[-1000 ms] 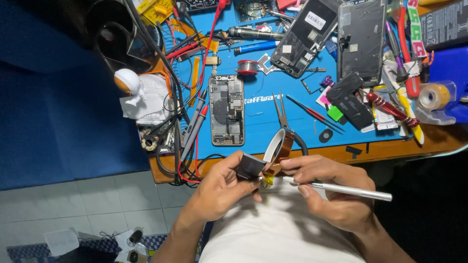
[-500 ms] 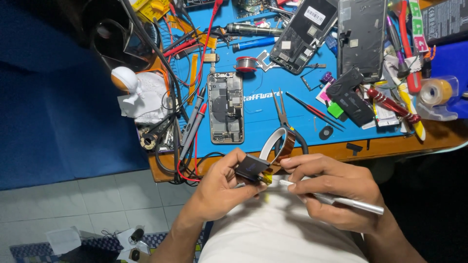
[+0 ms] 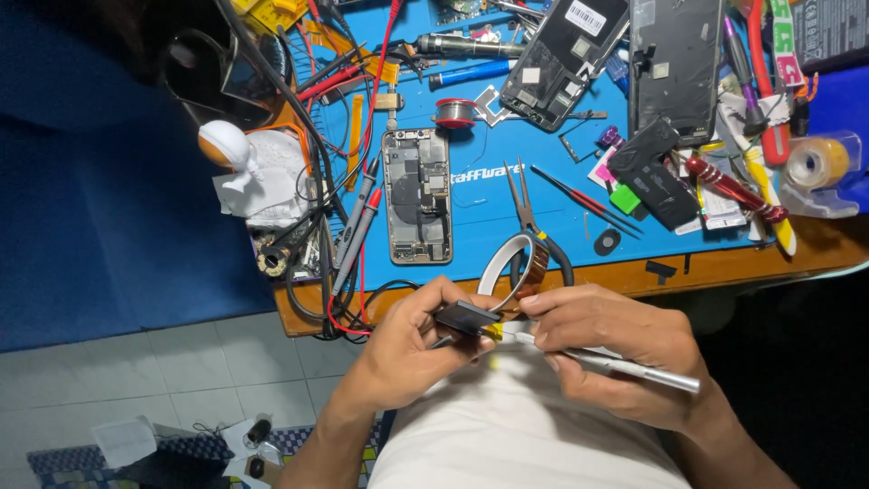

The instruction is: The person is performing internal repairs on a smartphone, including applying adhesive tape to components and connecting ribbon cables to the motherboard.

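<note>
My left hand grips a small flat black component with a yellow tab at its end, held over my lap in front of the desk edge. My right hand holds a slim silver tool, its tip touching the yellow tab. A roll of amber tape stands just behind my fingers at the desk's front edge. An opened phone body lies on the blue mat beyond it.
Needle-nose pliers and red tweezers lie on the mat. Two more phone parts, a solder spool, screwdrivers and a tape dispenser crowd the back and right. Cables and probes tangle at the left.
Both hands stay together over my lap. The silver tool has tilted slightly and its tip has worked closer onto the yellow tab of the black component.
</note>
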